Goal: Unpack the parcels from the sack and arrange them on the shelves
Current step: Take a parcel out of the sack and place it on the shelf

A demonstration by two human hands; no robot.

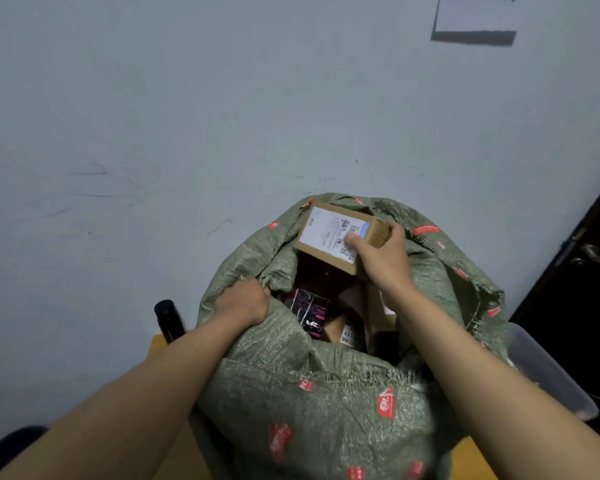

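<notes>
Right hand [383,258] grips a cardboard box [340,233] by its near end, thumb pressed on the white label, the box held tilted above the far rim of the green sack [326,403]. Left hand [245,303] is clenched on the sack's left rim, bunching the fabric and holding the mouth wide. Down in the opening: one black packet [309,311] with pink print and at least two more brown boxes [343,332], packed close. The wall [153,133] stands right behind the sack. One dark bottle [168,320] stands just left of it; one clear plastic bin [551,372] sits on the right, and a dark door [589,265] beyond it.
</notes>
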